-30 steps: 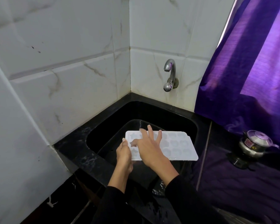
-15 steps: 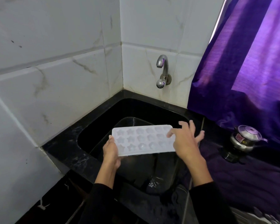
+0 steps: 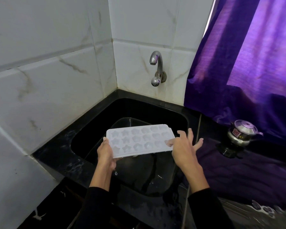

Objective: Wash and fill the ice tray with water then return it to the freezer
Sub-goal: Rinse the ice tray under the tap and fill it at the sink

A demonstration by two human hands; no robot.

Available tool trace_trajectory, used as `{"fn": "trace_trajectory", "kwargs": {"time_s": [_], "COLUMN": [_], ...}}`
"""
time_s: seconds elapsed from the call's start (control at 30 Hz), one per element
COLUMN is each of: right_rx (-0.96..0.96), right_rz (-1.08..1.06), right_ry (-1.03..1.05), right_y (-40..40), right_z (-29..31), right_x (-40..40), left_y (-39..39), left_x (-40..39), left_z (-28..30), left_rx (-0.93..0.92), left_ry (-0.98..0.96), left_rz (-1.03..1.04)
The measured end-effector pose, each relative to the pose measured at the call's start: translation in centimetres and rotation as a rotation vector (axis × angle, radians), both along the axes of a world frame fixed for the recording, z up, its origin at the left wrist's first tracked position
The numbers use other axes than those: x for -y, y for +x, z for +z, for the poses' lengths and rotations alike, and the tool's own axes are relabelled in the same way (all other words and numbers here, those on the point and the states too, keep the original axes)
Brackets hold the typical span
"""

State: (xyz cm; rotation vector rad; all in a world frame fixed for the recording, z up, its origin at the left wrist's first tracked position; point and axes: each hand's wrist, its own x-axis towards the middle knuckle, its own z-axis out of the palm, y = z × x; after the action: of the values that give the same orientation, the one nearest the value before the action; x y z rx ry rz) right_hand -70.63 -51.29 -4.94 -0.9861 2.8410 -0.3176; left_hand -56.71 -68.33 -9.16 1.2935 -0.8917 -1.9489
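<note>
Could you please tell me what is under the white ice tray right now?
Under the white plastic ice tray lies the black sink basin, wet, with a rounded dark inner bowl. The left hand grips its near-left edge from below. The basin bottom directly beneath is covered.

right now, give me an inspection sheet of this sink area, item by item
surface: black counter around a black sink, wet patches near the front edge
job's things: white ice tray held over the sink, star and round moulds facing up; tap on the wall, no water running
clutter: small steel pot on the counter at right
grippers: left hand grips the tray's left end; right hand, fingers spread, touches its right end
cables: nothing seen
surroundings: white tiled walls, purple curtain at right
</note>
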Motion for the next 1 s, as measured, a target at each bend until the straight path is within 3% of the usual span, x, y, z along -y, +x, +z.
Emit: {"fn": "trace_trajectory", "kwargs": {"time_s": [1.0], "right_rx": [-0.005], "right_rz": [-0.081], "right_ry": [-0.046], "right_y": [0.97], "right_z": [-0.1], "right_x": [0.1], "left_y": [0.43], "left_x": [-0.43], "left_z": [0.61], "left_rx": [0.014], "left_ry": [-0.03], "left_rz": [-0.032]}}
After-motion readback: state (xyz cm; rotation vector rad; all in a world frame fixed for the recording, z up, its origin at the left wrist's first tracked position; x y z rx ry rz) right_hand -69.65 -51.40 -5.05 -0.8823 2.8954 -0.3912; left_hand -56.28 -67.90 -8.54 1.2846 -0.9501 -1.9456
